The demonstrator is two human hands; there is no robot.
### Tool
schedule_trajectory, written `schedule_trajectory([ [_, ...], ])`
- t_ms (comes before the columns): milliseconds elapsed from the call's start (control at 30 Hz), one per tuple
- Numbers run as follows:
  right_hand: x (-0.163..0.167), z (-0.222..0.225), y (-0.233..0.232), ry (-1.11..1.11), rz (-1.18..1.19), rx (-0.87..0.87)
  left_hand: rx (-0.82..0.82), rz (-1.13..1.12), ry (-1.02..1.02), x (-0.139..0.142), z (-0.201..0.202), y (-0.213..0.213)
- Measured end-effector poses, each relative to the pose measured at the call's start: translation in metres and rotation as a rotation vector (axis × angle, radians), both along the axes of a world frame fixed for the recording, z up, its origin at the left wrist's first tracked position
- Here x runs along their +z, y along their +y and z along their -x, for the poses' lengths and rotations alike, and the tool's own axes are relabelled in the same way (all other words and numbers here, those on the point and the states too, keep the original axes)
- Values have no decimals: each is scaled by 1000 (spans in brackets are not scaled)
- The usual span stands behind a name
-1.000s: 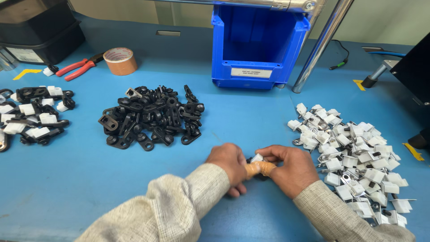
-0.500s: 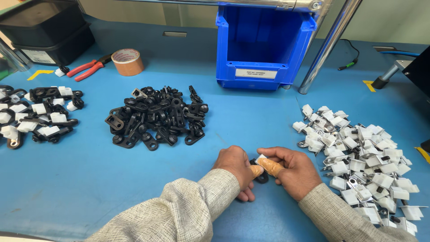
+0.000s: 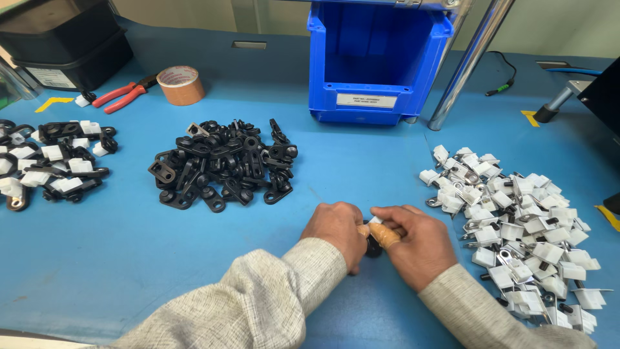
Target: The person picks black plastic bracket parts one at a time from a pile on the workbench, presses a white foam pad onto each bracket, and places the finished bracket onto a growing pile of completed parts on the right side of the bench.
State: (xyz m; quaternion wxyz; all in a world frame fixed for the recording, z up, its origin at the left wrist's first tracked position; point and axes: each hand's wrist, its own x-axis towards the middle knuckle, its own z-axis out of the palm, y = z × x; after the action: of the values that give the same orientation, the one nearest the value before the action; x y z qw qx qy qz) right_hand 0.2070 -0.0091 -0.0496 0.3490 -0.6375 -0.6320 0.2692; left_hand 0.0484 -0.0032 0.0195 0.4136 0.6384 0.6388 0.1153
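Both hands are together low on the blue table [image 3: 97,258], knuckles almost touching. The left hand [image 3: 336,231] and the right hand [image 3: 413,244] are closed on one small part [image 3: 373,240] pinched between them: a black piece showing at the bottom, a bit of white at the top. The right thumb wears a tan finger cot, pressed onto that part. Most of the part is hidden by the fingers, so its exact shape can't be made out.

Just to the right of the right hand lies a spread of white clips [image 3: 516,226] with metal tabs, some touching one another, running down towards the near edge. Up and to the left of the hands sits a heap of black clamps [image 3: 223,165], well apart from the white ones. Far left, a smaller group of joined black-and-white pieces [image 3: 51,158]. Behind, a blue bin [image 3: 381,58] stands open to the front, a metal pole [image 3: 475,55] leaning past it. At the back left: red pliers [image 3: 123,95], a roll of brown tape [image 3: 179,84], a black tray [image 3: 61,39].
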Motion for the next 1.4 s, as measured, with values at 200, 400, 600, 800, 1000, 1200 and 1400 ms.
schedule_trajectory([
  [200, 4, -7, 3, 311, 191, -22, 255, 120, -348, -16, -2, -6],
  [400, 11, -6, 0, 254, 199, 38, 252, 51, -481, -35, 1, -9],
  [600, 17, 8, -1, 367, 351, -222, 193, -133, -386, -41, -4, -18],
  [800, 19, 9, -6, 384, 239, -106, 182, -65, -418, -43, 2, -18],
  [1000, 21, 3, -3, 638, 541, -229, 420, 183, -794, -51, 5, -17],
  [1200, 9, -10, 12, 638, 752, -84, 383, 169, -784, -59, 8, -15],
  [1400, -5, -24, 28, 570, 834, 31, 257, 129, -756, -63, 10, -14],
])
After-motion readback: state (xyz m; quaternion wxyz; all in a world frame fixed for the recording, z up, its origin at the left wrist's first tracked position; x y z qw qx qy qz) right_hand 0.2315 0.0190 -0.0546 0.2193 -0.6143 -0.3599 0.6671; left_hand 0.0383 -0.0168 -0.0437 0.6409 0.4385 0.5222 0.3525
